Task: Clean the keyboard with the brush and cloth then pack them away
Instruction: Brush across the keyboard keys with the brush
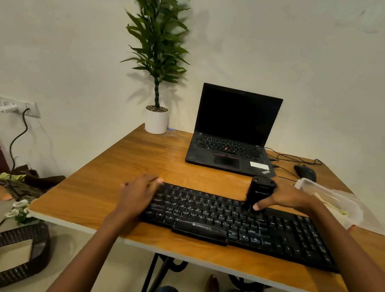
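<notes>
In the head view, a black keyboard (238, 226) is seen lying across the lower middle and lower right of the frame, on a wooden table (139, 156). The left hand (140, 194) is laid over the keyboard's upper left corner, its fingers loosely stretched and closed round nothing. A black brush (259, 193) is held upright by the right hand (283, 195): the fingers are curled behind its body, the thumb is pressed to its front, and its lower end is set on the keys right of the keyboard's middle.

Just behind the brush, an open laptop (232, 130) with a dark screen is placed. A black mouse (305, 172) and thin cables (293, 159) are seen to its right. A clear plastic container (327, 195) is partly hidden behind the right wrist at the right edge; its contents cannot be made out. A potted plant (156, 119) in a white pot is stood at the table's far corner, upper middle.

The table is set against a plain pale wall (325, 63). A wall socket (15, 107) with a white plug and a black cord is seen at middle left. On the pale floor (75, 244), lower left, a dark woven basket (14, 254) and white flowers (18, 210) are found.
</notes>
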